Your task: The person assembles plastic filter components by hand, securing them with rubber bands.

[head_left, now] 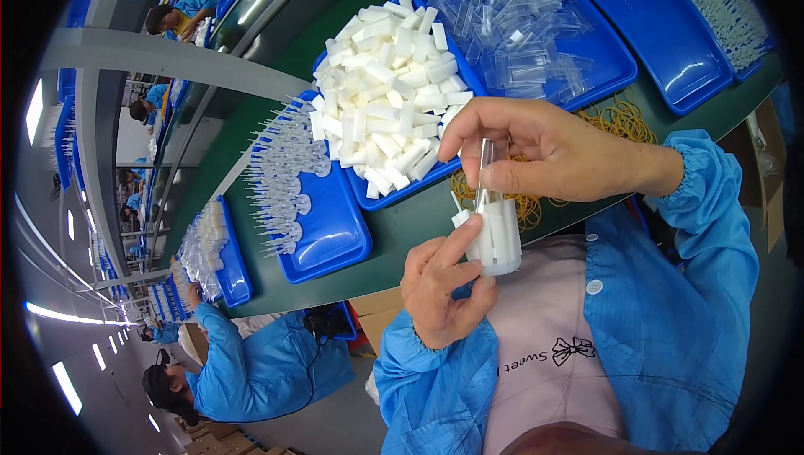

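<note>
My left hand (448, 279) is closed round a bundle of white cylindrical pieces (502, 241) that stand together in front of my chest. The bundle's lower end looks translucent. From above, the thumb and fingers of my right hand (548, 153) close on a clear plastic tube (488, 157). The tube points down into the top of the bundle; whether it encloses one of the white pieces, I cannot tell. Just beyond my hands lies a heap of short white foam-like pieces (385, 86) in a blue tray (402, 195).
Clear plastic tubes (519, 28) fill part of another blue tray (615, 57). Yellow rubber bands (624, 120) lie on the green table (327, 279) near my right wrist. Pointed clear parts (280, 170) lie in a tray at left. A co-worker in blue (251, 363) sits further left.
</note>
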Tool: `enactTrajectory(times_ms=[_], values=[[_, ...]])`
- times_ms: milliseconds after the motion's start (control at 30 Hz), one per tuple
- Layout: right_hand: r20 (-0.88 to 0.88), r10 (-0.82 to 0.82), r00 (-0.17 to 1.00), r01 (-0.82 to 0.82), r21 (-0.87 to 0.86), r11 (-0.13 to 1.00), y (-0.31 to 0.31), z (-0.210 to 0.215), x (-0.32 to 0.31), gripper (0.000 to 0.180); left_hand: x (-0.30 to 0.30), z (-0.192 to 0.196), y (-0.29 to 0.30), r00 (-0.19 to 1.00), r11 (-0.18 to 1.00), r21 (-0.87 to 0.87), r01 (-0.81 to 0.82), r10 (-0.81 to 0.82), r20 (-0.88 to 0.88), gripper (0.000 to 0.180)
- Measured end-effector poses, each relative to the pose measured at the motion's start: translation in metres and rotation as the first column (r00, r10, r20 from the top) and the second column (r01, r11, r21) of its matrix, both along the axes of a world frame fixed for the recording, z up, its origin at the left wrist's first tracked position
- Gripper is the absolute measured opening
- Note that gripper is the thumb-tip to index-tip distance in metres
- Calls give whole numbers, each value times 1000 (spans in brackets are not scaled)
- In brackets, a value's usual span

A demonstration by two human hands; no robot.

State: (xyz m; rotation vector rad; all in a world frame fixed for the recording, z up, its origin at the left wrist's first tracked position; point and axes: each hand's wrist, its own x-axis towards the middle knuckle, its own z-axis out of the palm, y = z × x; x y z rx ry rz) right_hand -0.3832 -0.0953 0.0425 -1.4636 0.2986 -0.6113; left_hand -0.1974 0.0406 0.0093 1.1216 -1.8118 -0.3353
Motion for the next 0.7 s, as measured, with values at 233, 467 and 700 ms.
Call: enactTrajectory(times_ms=[233,467,700], values=[[-51,-21,998,19,-35,999,-6,-4,0,28,-1,-1,-4,998,1000,-18,7,-6,55,35],[-101,103,990,-102,13,995,-11,0,-2,29,-3,3,3,955,994,-94,-49,74,288,37],[-152,-39,988,-11,-313,950,-7,7,-4,25,-4,1,3,966,989,-59,-136,146,213,33]])
